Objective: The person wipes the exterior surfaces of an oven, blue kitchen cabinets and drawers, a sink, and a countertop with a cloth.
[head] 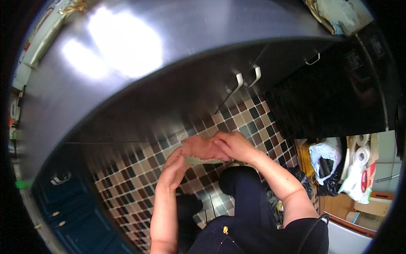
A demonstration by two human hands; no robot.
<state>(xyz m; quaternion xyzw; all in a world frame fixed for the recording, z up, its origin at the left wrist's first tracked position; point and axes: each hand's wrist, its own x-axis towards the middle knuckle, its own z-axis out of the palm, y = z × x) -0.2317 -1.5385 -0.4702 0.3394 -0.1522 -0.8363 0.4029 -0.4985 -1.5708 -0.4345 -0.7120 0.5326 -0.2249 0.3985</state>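
A pinkish cloth (pixel 200 148) with a pale green underside or edge is stretched between my two hands, above the tiled floor. My left hand (pixel 175 169) grips its left end, the fingers partly hidden behind it. At the other end, my right hand (pixel 234 146) pinches the cloth between thumb and fingers. The fabric looks creased, and neither hand touches the dark counter.
A glossy dark countertop (pixel 196 22) curves ahead over black cupboards with white handles (pixel 256 76). Dark blue cabinet doors (pixel 79 209) stand at left. Plastic bags (pixel 325 155) and paper rolls (pixel 361 155) crowd a shelf at right. Below is a checkered tile floor (pixel 139 177).
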